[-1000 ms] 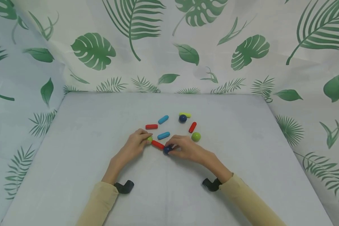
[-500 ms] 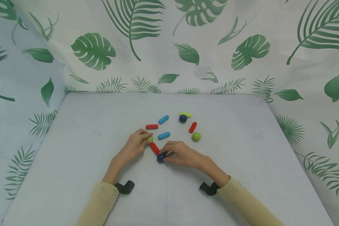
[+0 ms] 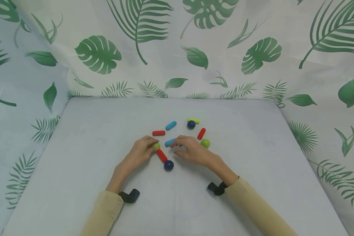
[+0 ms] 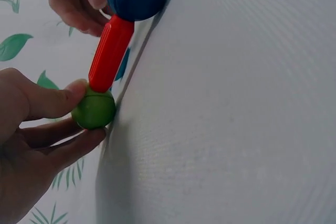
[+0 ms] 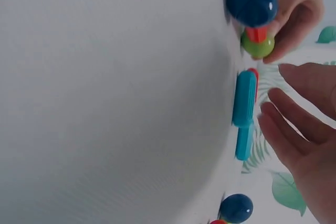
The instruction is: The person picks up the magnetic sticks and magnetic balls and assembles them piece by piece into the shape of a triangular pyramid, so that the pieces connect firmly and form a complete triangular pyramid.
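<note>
My left hand [image 3: 142,150] pinches a light green ball [image 4: 93,109] between thumb and fingers. A red rod [image 3: 162,156] joins that ball at one end and a dark blue ball [image 3: 168,165] at the other, forming one straight piece on the table. My right hand [image 3: 191,150] holds nothing; thumb and fingers are spread apart. Its fingertips reach over the right end of a light blue rod [image 3: 169,143], covering part of it in the head view. In the right wrist view the same blue rod [image 5: 244,98] lies just past the fingertips.
Behind the hands lie another red rod [image 3: 158,133] and a second blue rod [image 3: 171,125]. Farther right are a dark blue ball [image 3: 191,124] before a yellow-green rod [image 3: 196,121], a red rod [image 3: 202,133] and a green ball [image 3: 205,143]. A leaf-print cloth [image 3: 177,49] hangs behind the table.
The right hand swung the dark blue ball and red rod toward the person and left, then let go and moved up toward the blue rod. The left hand stayed on the green ball.
</note>
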Tool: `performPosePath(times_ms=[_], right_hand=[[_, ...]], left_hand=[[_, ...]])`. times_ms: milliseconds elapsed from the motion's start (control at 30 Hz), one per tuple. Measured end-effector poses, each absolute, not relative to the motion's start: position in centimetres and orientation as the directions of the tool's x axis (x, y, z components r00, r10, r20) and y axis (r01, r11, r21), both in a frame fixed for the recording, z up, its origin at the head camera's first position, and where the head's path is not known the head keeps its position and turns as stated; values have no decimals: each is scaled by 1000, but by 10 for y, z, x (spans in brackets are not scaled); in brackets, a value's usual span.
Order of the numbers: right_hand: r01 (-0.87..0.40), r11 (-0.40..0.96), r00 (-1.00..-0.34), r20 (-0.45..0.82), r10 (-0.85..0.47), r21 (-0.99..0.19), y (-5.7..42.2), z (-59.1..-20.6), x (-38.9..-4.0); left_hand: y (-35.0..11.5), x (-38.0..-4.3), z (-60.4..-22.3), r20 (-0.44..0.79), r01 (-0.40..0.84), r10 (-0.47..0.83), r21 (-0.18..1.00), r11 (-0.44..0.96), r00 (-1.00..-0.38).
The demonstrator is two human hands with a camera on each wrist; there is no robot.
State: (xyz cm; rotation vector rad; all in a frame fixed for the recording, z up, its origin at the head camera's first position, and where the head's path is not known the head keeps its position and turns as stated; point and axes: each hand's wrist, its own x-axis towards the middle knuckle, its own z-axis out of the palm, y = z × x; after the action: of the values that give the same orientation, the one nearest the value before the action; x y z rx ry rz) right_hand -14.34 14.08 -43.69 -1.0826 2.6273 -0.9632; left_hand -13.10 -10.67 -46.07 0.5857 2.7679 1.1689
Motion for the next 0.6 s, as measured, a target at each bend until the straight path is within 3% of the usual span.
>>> performPosePath(times_ms=[267,600], right_hand=[[-585,587,-764,136,-631,-559,136,-442,-163],[-536,642,-777,24,-629,-548,130,-447,-175]], left_hand=[[-108,-132,-460,62,323,391,688,649,-918],[-109,-133,-462,79,333,392,695,638,-917]])
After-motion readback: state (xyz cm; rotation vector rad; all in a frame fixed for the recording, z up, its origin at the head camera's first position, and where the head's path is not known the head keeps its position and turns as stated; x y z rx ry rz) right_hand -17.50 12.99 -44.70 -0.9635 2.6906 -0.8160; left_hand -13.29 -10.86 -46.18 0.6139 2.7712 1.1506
